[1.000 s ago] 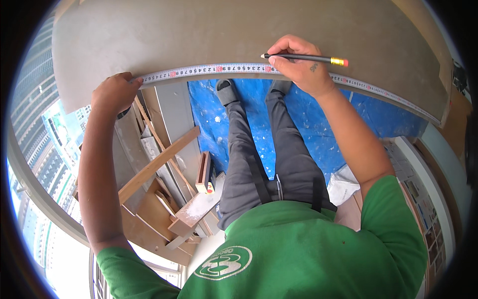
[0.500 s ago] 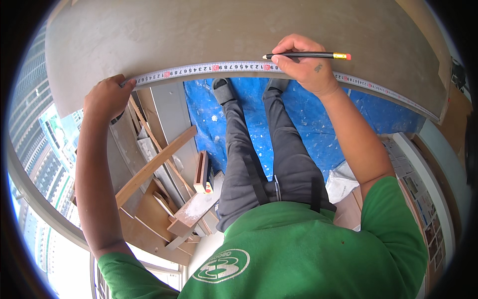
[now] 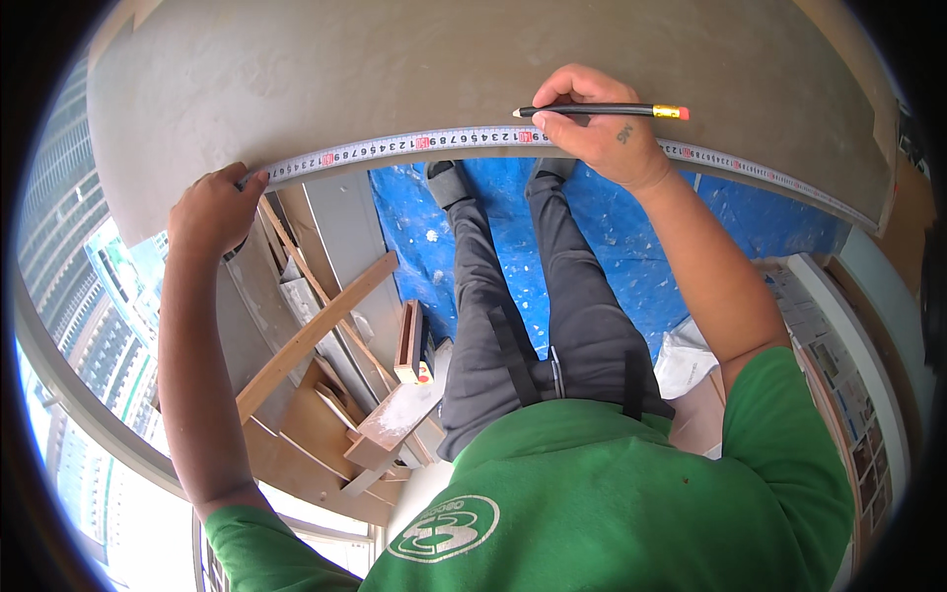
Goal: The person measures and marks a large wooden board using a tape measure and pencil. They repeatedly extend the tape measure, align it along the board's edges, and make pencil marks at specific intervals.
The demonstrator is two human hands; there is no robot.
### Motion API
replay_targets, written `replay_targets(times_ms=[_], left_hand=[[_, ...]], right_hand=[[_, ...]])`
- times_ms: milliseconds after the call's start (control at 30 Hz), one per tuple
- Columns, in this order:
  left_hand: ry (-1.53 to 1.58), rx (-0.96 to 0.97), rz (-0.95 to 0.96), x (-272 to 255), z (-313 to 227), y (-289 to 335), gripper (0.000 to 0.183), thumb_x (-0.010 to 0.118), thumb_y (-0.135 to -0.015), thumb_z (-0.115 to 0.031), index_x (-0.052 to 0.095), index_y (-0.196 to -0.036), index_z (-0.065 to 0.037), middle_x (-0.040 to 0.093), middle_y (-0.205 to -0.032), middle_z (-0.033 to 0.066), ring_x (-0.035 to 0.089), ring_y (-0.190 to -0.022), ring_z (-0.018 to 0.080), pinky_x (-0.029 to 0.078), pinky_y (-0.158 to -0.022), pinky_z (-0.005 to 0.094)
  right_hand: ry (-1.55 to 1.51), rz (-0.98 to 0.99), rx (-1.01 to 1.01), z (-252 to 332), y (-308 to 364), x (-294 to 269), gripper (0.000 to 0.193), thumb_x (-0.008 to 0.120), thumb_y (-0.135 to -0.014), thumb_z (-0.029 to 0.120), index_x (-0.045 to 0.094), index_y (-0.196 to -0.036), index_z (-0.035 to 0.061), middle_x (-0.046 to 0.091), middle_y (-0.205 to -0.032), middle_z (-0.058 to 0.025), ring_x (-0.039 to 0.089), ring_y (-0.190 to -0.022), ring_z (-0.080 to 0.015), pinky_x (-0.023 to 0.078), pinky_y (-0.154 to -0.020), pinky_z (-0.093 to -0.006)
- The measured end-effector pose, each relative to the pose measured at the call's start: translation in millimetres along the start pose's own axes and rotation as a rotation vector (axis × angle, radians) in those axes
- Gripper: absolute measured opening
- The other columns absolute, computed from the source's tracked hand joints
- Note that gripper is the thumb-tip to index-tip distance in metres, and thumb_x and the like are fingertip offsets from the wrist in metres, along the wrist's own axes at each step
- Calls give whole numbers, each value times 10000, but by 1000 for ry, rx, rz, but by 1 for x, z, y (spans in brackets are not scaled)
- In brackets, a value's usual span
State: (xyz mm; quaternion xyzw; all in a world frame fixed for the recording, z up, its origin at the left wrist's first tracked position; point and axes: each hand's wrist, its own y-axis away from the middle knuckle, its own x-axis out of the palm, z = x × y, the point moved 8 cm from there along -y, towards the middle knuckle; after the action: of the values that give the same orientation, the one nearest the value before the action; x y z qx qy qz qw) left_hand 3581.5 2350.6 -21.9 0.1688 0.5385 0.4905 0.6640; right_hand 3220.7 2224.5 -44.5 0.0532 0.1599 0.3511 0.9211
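Observation:
A tape measure (image 3: pixel 444 140) lies stretched along the near edge of a large grey-brown panel (image 3: pixel 296 64), its markings facing up. My left hand (image 3: pixel 209 212) is closed at the tape's left end, thumb and fingers gripping it at the panel edge; the tape's case is mostly hidden under this hand. My right hand (image 3: pixel 607 138) pinches a black pencil (image 3: pixel 623 109) with a pink eraser. Its tip points left, just beyond the tape's far edge. The heel of that hand crosses over the tape and covers a stretch of it.
Below the panel, a blue sheet (image 3: pixel 631 237) with white specks covers the floor where my feet stand. Wooden strips (image 3: pixel 316 331) and boards lean at the left, beside a long box (image 3: pixel 409 340). A window (image 3: pixel 74 257) is at far left; a white bag (image 3: pixel 686 360) sits at right.
The whole view has shifted slightly. Both hands keep their grips, and the pencil tip stays close beside the tape.

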Motion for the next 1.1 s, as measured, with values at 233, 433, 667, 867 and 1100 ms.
replay_targets(times_ms=[233, 433, 667, 867, 1100], left_hand=[[7, -12, -6, 0, 0, 1, 460, 446, -1020, -527, 688, -1226, -194, 728, -1109, 114, 671, -1104, 285, 523, -939, 454], [24, -22, 15, 0, 1, 1, 459, 450, -1017, -527, 686, -1231, -196, 729, -1106, 111, 669, -1107, 283, 520, -943, 455], [14, -5, -16, 1, 2, -1, 460, 450, -1018, -525, 679, -1249, -199, 724, -1128, 113, 665, -1118, 291, 515, -949, 459], [14, -15, -1, 2, 2, -2, 461, 451, -1017, -524, 676, -1258, -202, 720, -1142, 116, 663, -1124, 293, 515, -950, 461], [20, -1, -20, 2, 2, -2, 465, 451, -1016, -526, 678, -1255, -198, 719, -1132, 119, 664, -1119, 297, 515, -946, 462]], right_hand=[[-24, 8, 27, -1, -1, 1, 101, 712, -851, 40, 649, -927, 19, 703, -858, -43, 684, -806, -115, 558, -726, -263], [3, 4, 4, -1, -2, 0, 99, 705, -847, 36, 649, -928, 25, 708, -860, -44, 691, -807, -119, 561, -730, -266], [12, 20, -27, -1, -3, 2, 109, 708, -838, 39, 656, -932, 23, 713, -862, -51, 692, -796, -128, 563, -728, -272], [-16, 34, 5, -10, -3, 5, 98, 729, -832, 60, 672, -899, 17, 713, -828, -53, 677, -751, -128, 552, -690, -273], [-23, 27, -35, -12, -2, 6, 89, 732, -825, 71, 680, -873, 17, 712, -819, -62, 672, -734, -135, 544, -675, -277]])
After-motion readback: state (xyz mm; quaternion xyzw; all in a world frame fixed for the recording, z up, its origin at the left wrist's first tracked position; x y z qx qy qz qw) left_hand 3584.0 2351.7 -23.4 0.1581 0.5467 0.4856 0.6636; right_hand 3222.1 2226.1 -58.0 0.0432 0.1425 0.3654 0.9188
